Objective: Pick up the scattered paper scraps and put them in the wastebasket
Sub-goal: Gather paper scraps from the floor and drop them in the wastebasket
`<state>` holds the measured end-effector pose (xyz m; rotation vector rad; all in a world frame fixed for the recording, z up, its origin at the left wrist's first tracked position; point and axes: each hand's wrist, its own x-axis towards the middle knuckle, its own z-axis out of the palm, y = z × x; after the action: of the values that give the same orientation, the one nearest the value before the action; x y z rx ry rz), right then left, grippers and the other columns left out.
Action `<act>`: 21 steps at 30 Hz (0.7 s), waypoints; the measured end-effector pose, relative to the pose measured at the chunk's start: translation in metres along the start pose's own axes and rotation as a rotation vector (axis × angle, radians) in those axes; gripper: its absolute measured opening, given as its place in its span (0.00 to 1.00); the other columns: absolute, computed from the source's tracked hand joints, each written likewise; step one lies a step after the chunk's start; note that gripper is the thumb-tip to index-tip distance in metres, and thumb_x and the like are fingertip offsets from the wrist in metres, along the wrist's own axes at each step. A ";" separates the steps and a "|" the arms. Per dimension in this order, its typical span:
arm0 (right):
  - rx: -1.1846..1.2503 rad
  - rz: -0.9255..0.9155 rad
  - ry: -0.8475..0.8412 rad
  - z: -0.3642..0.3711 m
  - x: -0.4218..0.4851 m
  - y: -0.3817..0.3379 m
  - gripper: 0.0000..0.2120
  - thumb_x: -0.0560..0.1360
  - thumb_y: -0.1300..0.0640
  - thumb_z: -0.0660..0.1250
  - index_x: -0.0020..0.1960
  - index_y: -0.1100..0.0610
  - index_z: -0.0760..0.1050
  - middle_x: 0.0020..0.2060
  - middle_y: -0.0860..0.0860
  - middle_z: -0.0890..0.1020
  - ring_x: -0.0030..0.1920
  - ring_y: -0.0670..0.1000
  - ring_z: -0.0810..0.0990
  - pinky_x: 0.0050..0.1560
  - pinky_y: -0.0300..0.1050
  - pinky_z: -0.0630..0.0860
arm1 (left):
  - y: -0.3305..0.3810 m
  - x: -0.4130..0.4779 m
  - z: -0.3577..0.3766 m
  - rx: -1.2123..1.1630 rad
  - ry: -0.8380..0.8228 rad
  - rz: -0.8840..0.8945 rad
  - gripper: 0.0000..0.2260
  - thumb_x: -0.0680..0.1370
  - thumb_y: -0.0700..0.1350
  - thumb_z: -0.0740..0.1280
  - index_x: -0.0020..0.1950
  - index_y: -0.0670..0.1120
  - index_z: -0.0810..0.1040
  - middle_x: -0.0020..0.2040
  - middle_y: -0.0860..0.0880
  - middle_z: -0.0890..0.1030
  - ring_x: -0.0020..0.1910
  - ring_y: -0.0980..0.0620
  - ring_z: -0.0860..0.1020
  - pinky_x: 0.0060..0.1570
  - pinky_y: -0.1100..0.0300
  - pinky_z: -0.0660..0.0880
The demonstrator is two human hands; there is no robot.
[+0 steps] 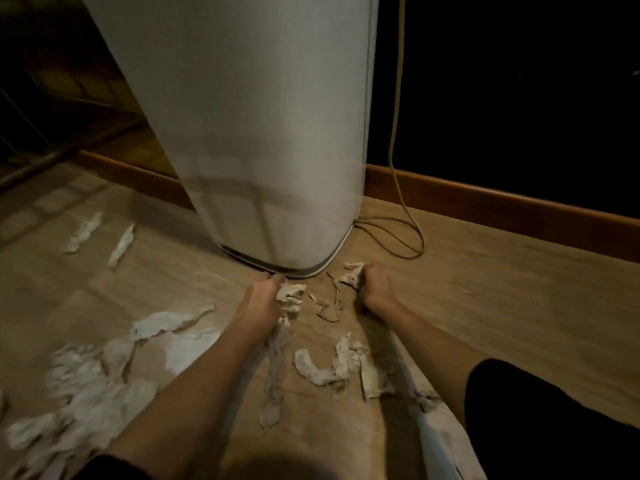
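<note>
Down at floor level, the left hand [261, 296] is curled round a crumpled paper scrap [290, 296], fingers closed on it just in front of the base of the tall white wastebasket [263, 133]. The right hand [375, 284] is likewise closed on a second scrap [351, 273], knuckles low to the wooden floor [485, 289]. Between the two hands lie thin torn strips [329, 303], touching neither hand.

To do this step well, I would judge it best to bunch each scrap fully into the palm before lifting, since trailing ends may tear or drop; the strip hanging under the left wrist looks likely to slip free.

Nearer the person, a cluster of scraps [343, 367] lies between the forearms, and a large loose pile [90, 386] spreads off to the left, with two separate pieces [100, 237] farther out on that side. Most of the job seems still to do.

The wastebasket's opening is out of view above, so the hands must rise well up its wall. A cable [398, 133] hangs along its right side and loops on the floor near the right hand, worth avoiding. A wooden skirting [485, 199] bounds the far edge; open floor lies to the right.
</note>
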<state>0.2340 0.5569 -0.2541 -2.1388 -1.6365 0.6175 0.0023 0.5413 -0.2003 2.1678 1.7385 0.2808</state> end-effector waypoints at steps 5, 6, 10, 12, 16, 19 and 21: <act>0.001 0.002 -0.070 0.013 -0.026 -0.024 0.12 0.69 0.62 0.67 0.53 0.60 0.75 0.57 0.59 0.73 0.58 0.60 0.70 0.56 0.50 0.71 | 0.012 0.006 0.051 -0.011 -0.145 -0.046 0.29 0.69 0.44 0.68 0.69 0.47 0.66 0.70 0.41 0.65 0.67 0.37 0.64 0.67 0.50 0.65; -0.075 -0.045 -0.119 0.018 -0.031 -0.028 0.14 0.70 0.57 0.68 0.54 0.60 0.74 0.57 0.58 0.71 0.59 0.60 0.67 0.57 0.52 0.71 | 0.016 0.005 0.058 0.035 -0.172 -0.037 0.28 0.69 0.46 0.67 0.70 0.47 0.66 0.70 0.41 0.66 0.67 0.37 0.63 0.69 0.50 0.62; -0.295 -0.284 -0.096 0.037 -0.045 -0.031 0.17 0.72 0.49 0.67 0.55 0.59 0.74 0.56 0.58 0.72 0.58 0.60 0.67 0.55 0.54 0.70 | 0.015 -0.002 0.070 0.114 -0.249 -0.005 0.32 0.68 0.49 0.65 0.71 0.48 0.62 0.73 0.42 0.62 0.70 0.39 0.60 0.72 0.50 0.60; -0.215 -0.371 -0.069 0.042 -0.056 -0.028 0.10 0.74 0.56 0.67 0.52 0.60 0.77 0.52 0.59 0.75 0.54 0.61 0.71 0.48 0.53 0.70 | 0.011 -0.010 0.071 0.116 -0.214 0.038 0.26 0.69 0.45 0.65 0.68 0.47 0.67 0.69 0.43 0.68 0.66 0.41 0.65 0.69 0.51 0.65; -0.115 -0.443 -0.114 0.031 -0.069 -0.019 0.04 0.71 0.63 0.67 0.45 0.61 0.79 0.44 0.59 0.79 0.47 0.59 0.75 0.42 0.49 0.69 | 0.010 -0.030 0.065 0.087 -0.103 0.105 0.16 0.74 0.35 0.63 0.60 0.45 0.77 0.59 0.43 0.77 0.59 0.43 0.72 0.60 0.55 0.71; -0.001 -0.258 -0.126 0.006 -0.066 -0.018 0.06 0.68 0.69 0.66 0.41 0.61 0.80 0.38 0.56 0.79 0.44 0.57 0.77 0.40 0.42 0.66 | 0.006 -0.041 0.055 -0.019 -0.056 0.081 0.16 0.73 0.34 0.65 0.60 0.43 0.78 0.59 0.42 0.79 0.58 0.44 0.76 0.58 0.57 0.72; -0.010 -0.247 -0.059 -0.010 -0.075 -0.013 0.07 0.69 0.69 0.65 0.43 0.62 0.80 0.43 0.58 0.81 0.47 0.58 0.78 0.42 0.43 0.68 | 0.003 -0.049 0.050 -0.098 0.000 0.098 0.17 0.72 0.33 0.65 0.59 0.42 0.78 0.58 0.41 0.79 0.58 0.42 0.76 0.58 0.55 0.72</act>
<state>0.2121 0.4874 -0.2307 -1.8996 -1.9008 0.6005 0.0115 0.4858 -0.2424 2.1851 1.5865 0.3830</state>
